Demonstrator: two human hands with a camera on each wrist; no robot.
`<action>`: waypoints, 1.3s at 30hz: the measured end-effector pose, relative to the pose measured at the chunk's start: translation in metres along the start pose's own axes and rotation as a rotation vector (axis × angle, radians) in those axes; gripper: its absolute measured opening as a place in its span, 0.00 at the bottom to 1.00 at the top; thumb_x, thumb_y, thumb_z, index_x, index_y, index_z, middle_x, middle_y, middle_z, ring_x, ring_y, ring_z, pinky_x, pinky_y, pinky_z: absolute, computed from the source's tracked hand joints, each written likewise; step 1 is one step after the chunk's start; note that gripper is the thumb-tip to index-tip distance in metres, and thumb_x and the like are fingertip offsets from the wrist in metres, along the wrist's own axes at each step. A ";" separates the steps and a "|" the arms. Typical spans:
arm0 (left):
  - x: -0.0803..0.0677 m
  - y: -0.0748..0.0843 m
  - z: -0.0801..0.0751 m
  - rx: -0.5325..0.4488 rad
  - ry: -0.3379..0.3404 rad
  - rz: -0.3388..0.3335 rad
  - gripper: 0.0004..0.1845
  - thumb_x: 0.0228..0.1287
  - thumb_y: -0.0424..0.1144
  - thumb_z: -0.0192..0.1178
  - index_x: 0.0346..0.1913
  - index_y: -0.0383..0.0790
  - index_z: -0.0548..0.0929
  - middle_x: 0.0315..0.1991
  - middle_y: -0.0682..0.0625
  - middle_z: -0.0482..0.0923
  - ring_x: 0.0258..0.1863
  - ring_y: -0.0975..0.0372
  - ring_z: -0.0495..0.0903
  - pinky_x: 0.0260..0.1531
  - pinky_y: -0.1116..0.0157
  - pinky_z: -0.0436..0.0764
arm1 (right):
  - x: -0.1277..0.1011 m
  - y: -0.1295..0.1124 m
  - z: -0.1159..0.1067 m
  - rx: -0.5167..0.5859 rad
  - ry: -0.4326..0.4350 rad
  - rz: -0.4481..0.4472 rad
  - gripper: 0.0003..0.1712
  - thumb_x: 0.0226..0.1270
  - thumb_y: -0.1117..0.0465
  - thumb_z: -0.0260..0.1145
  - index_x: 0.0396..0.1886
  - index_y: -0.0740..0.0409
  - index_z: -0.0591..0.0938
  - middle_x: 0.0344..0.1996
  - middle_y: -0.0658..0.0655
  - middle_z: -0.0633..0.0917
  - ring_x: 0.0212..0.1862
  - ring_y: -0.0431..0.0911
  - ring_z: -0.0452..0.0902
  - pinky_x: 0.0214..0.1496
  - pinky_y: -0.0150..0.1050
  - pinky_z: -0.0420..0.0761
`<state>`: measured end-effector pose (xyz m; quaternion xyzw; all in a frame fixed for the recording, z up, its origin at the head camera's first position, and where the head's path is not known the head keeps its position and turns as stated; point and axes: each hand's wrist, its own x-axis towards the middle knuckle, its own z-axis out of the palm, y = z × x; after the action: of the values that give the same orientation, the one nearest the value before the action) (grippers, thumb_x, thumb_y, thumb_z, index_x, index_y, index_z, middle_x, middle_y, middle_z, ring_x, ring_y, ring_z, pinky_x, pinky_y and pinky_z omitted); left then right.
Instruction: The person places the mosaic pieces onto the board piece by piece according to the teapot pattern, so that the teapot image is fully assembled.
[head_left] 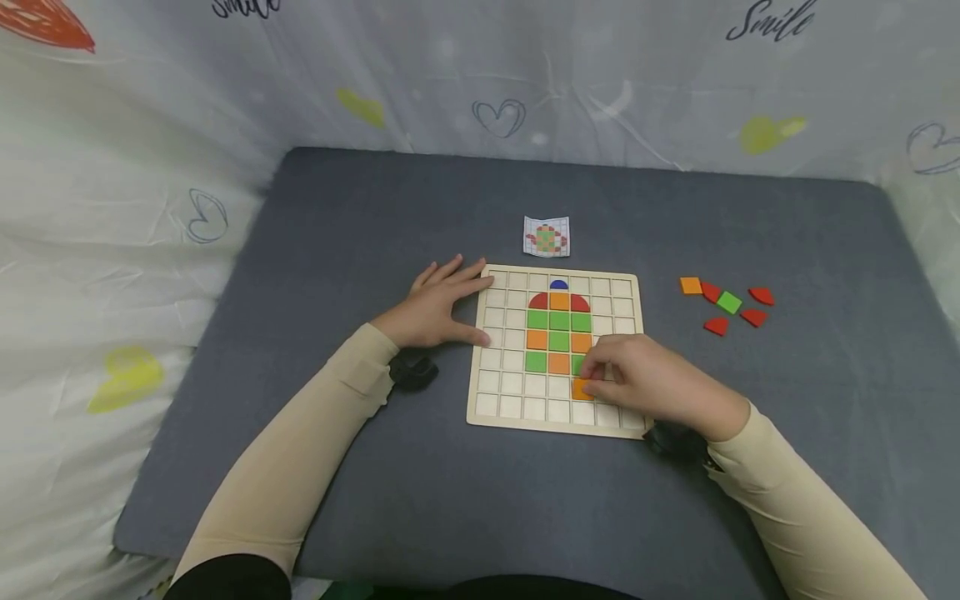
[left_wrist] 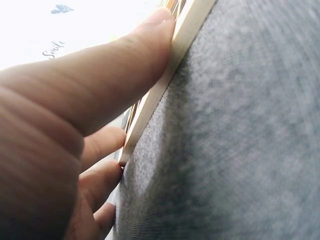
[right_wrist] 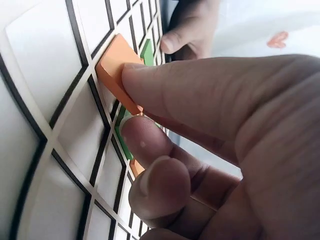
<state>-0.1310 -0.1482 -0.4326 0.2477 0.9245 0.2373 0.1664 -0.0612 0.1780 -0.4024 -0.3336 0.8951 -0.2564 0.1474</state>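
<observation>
A wooden grid board (head_left: 495,407) lies on the table with coloured tiles set in its cells. My right hand (head_left: 648,379) pinches an orange square tile (head_left: 581,389) just below a green tile in the right column of the pattern. In the right wrist view the thumb (right_wrist: 145,82) lies on that orange tile (right_wrist: 117,65), which sits tilted over its cell, with the index fingertip close at its lower corner. My left hand (head_left: 433,308) rests at the board's left side, fingers spread, thumb on the edge and index finger at the upper left corner.
A small picture card (head_left: 547,237) with a coloured grid pattern lies behind the board. To the right are several loose tiles: an orange square (head_left: 690,286), a green square (head_left: 728,302) and red curved pieces (head_left: 753,317). A printed curtain (head_left: 600,83) hangs beyond the grey table (head_left: 390,225).
</observation>
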 end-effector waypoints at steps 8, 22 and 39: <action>0.001 0.001 0.001 -0.002 -0.005 -0.002 0.54 0.48 0.71 0.66 0.77 0.59 0.56 0.79 0.61 0.39 0.78 0.60 0.29 0.73 0.55 0.25 | -0.001 -0.001 0.001 -0.033 0.012 0.002 0.05 0.57 0.59 0.75 0.32 0.46 0.87 0.31 0.39 0.82 0.32 0.34 0.74 0.34 0.33 0.77; 0.000 0.002 -0.001 0.002 -0.003 -0.014 0.54 0.49 0.70 0.66 0.77 0.59 0.56 0.79 0.60 0.39 0.78 0.60 0.30 0.73 0.55 0.26 | 0.001 -0.001 0.001 -0.023 0.023 -0.008 0.07 0.56 0.62 0.76 0.27 0.43 0.86 0.29 0.39 0.81 0.30 0.36 0.73 0.32 0.32 0.75; -0.001 0.003 -0.002 -0.003 -0.005 -0.012 0.54 0.49 0.69 0.67 0.77 0.58 0.56 0.79 0.59 0.40 0.78 0.59 0.30 0.73 0.54 0.26 | 0.002 -0.002 0.001 -0.012 -0.017 0.040 0.06 0.57 0.59 0.76 0.27 0.42 0.86 0.27 0.39 0.81 0.29 0.37 0.72 0.30 0.32 0.74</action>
<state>-0.1302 -0.1473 -0.4290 0.2423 0.9252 0.2371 0.1705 -0.0614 0.1751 -0.4027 -0.3186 0.9019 -0.2454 0.1580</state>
